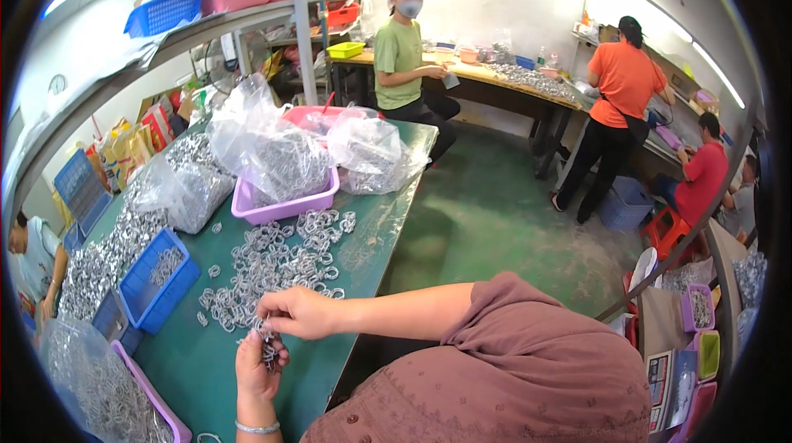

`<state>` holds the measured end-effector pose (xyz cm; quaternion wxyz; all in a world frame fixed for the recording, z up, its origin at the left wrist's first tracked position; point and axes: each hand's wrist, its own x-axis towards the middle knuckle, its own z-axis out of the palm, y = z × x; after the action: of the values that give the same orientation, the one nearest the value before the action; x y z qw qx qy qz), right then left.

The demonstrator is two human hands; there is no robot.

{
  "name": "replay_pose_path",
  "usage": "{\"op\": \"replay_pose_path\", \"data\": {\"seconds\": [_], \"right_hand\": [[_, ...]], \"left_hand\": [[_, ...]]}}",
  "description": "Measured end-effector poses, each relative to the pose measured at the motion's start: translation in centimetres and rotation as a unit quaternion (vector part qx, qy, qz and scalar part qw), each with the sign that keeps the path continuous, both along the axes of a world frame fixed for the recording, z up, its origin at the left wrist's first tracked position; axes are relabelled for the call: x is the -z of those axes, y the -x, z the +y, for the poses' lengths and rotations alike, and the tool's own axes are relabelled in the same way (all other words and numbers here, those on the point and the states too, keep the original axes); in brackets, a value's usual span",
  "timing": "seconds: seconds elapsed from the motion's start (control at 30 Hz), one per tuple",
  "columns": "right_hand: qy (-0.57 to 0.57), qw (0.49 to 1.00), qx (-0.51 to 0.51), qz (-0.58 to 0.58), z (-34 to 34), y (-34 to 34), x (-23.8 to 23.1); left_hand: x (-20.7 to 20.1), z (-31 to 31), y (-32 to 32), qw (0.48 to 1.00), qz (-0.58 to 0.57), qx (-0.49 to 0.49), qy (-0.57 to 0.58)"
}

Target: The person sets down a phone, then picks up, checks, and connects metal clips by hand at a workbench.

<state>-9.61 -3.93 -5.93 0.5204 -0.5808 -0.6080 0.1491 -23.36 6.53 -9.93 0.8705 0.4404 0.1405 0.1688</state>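
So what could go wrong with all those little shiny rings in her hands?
The left hand cups a small bunch of metal rings while the right hand pinches at it, so a ring might slip out and drop. The loose pile of rings reaches close to the green table edge, so some could roll onto the floor. The stuffed plastic bags lean over the purple tray and might topple.

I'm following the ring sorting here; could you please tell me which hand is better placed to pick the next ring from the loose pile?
Probably the right hand: it sits at the edge of the loose metal rings, while the left hand holds a cluster.
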Motion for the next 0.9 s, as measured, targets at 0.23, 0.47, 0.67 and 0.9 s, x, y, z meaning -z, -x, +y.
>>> {"op": "replay_pose_path", "data": {"seconds": [0.23, 0.47, 0.67, 0.9], "right_hand": [[0.043, 0.998, -0.011, -0.050, -3.4, -1.9, 1.1], [0.087, 0.994, -0.051, -0.031, -5.9, -1.2, 7.2], [0.061, 0.997, -0.035, 0.023, -5.5, -1.5, 8.6], [0.049, 0.997, -0.056, 0.025, -5.2, -1.9, 8.7]], "left_hand": [[0.9, 0.4, -0.2, 0.998, 0.043, -0.035, 0.031], [1.8, 0.6, 0.3, 0.999, 0.035, -0.015, 0.033], [1.9, 0.6, 0.0, 0.997, 0.047, -0.025, 0.061], [2.5, 1.3, 0.1, 0.998, 0.055, -0.011, 0.037]]}}
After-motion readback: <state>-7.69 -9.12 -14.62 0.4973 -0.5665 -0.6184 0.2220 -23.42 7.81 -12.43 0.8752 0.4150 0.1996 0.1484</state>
